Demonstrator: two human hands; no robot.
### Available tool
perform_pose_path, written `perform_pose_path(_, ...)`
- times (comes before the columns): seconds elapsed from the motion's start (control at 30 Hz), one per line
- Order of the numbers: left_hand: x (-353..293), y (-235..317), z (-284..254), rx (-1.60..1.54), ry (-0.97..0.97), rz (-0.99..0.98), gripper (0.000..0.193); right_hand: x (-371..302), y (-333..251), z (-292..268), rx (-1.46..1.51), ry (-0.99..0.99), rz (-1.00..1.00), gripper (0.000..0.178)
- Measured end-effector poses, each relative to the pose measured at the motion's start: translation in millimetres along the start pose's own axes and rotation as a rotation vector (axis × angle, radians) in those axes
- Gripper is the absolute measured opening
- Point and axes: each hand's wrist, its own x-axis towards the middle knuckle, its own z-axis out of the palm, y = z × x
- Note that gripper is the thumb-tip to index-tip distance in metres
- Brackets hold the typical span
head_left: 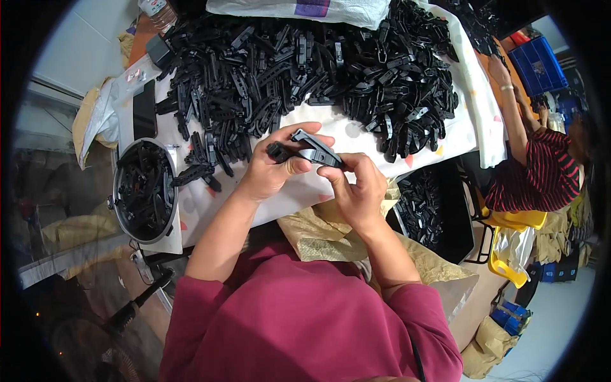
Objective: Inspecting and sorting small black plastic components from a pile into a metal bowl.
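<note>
Over the near edge of the table, both my hands hold one curved black plastic part point(316, 153), which looks like a clip or bracket. My left hand point(264, 175) grips its left end, thumb below and fingers behind. At the other end my right hand point(363, 194) pinches the tip between thumb and fingers. Beyond my hands lie two big heaps of similar black parts, a left heap point(242, 79) and a right heap point(407, 83). Left of my left forearm, a round container point(145, 241) holds more black parts.
A white patterned cloth point(305, 118) covers the table. A black phone point(144, 109) lies at left, and a white sack point(273, 7) at the back. A black crate point(457, 223) of parts and a woven sack point(312, 248) stand near my right arm. Another person point(541, 169) sits at right.
</note>
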Motion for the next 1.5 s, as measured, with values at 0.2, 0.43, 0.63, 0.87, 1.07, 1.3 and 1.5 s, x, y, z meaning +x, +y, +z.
perform_pose_path(0.2,-7,-11,-11,-0.125,0.098,0.021,0.052,5,5,5,0.186,-0.147,-0.035,0.045)
perform_pose_path(0.43,-2,25,-63,-0.268,0.616,0.194,0.032,30,90,-15,-0.882,-0.186,0.01,0.028)
perform_pose_path(0.63,27,20,-46,1.66,0.484,0.117,0.014,29,94,-3,-0.756,-0.22,-0.018,0.012)
perform_pose_path(0.87,28,26,-38,1.615,0.504,0.107,0.011,29,92,-15,-0.532,-0.025,0.135,0.016)
perform_pose_path(1.07,19,9,-27,0.727,0.511,-0.01,0.015,48,90,-10,-0.785,-0.229,-0.111,0.026)
perform_pose_path(1.3,3,-8,-12,0.173,0.567,-0.08,0.019,32,11,8,0.956,0.004,0.439,0.029)
perform_pose_path(1.5,-1,-5,10,0.047,0.361,0.137,0.015,7,-8,27,1.091,0.235,0.424,0.016)
